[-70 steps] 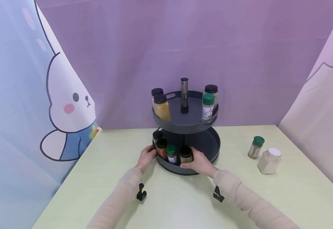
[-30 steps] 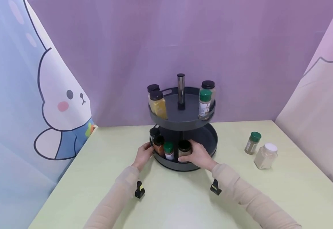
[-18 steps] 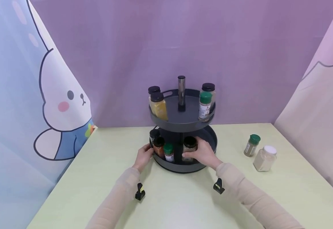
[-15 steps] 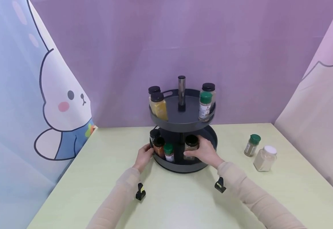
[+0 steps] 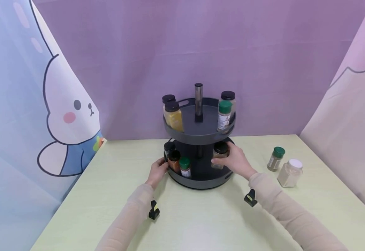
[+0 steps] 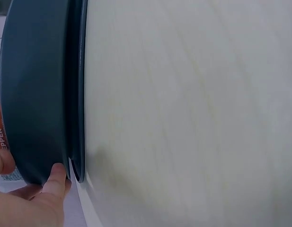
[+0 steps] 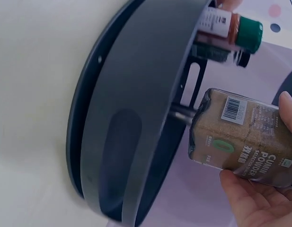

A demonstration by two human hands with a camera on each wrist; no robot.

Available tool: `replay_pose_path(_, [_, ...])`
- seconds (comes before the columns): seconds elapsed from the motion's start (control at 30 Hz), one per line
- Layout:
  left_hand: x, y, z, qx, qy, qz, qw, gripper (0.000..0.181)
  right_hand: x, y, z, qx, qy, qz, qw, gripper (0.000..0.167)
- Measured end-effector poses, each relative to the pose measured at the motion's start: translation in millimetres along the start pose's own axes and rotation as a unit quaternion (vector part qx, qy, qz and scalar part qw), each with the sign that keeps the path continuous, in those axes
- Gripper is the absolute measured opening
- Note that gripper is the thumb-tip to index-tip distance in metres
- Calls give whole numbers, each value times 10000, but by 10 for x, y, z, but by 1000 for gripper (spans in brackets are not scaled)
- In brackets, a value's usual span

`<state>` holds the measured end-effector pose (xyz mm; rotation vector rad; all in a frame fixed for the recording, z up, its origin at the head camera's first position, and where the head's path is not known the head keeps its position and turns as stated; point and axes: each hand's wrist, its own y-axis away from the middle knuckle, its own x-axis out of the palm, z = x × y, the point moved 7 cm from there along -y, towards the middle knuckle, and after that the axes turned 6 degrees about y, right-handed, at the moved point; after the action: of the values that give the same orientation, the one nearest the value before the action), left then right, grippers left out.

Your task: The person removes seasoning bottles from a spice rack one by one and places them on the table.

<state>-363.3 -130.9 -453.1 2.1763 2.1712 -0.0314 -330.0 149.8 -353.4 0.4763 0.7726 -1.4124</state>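
A dark two-tier turntable rack [image 5: 198,139] stands at the back of the table. My left hand [image 5: 157,171] grips the left edge of its lower tray [image 5: 201,184], thumb at the rim and fingers on the outer wall. My right hand [image 5: 237,162] holds a black-lidded cumin powder jar [image 7: 245,137] over the right part of that tray. In the right wrist view, the jar's base shows apart from the tray wall. At the tray's left side stand a green-capped jar [image 5: 185,168], an orange-red pepper jar [image 5: 174,162] and another black-capped jar [image 5: 169,148].
On the upper tier are a yellow jar [image 5: 175,118], a black-lidded jar [image 5: 168,99] behind it, a green-capped jar [image 5: 224,116] and another black-lidded jar [image 5: 228,95]. A green-capped jar [image 5: 275,159] and a white-lidded jar [image 5: 290,173] stand on the table at right.
My right hand has carried the cumin powder jar rightward and back, away from the green-capped jar on the lower tray. My left hand has stayed at the tray's edge.
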Motion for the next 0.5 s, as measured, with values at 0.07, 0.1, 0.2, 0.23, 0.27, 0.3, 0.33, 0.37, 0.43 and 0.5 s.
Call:
replay_pose_path(0.07, [-1, -4, -3, -51, 87, 62, 9999, 45, -58, -7, -34, 71, -20, -14, 10000, 61])
replay_pose_path(0.1, [-1, -5, -6, -60, 103, 78, 9999, 45, -87, -13, -50, 84, -21, -23, 10000, 61])
replay_pose_path(0.2, [8, 5, -10, -15, 90, 65, 9999, 46, -186, -17, -104, 118, 49, -110, 9999, 62])
replay_pose_path(0.23, [12, 12, -15, 13, 71, 54, 10000, 46, -217, -18, -123, 130, 65, -128, 9998, 63])
replay_pose_path(0.27, [14, 14, -19, 44, 45, 29, 10000, 46, -247, -17, -140, 130, 77, -151, 9998, 63])
replay_pose_path(0.3, [15, 19, -19, 79, 18, 12, 10000, 46, -273, -16, -162, 132, 79, -170, 9997, 65])
replay_pose_path(0.33, [16, 23, -22, 99, 23, -2, 9999, 46, -296, -10, -182, 138, 80, -190, 9997, 66])
replay_pose_path(0.37, [16, 23, -24, 98, 24, -17, 9999, 46, -318, -2, -207, 156, 79, -207, 9996, 67])
replay_pose_path(0.43, [17, 29, -23, 72, -2, -29, 10000, 46, -354, 23, -267, 214, 110, -223, 9995, 67])
replay_pose_path(0.5, [16, 29, -14, 38, -46, -43, 10000, 46, -387, 53, -339, 287, 220, -261, 9990, 66])
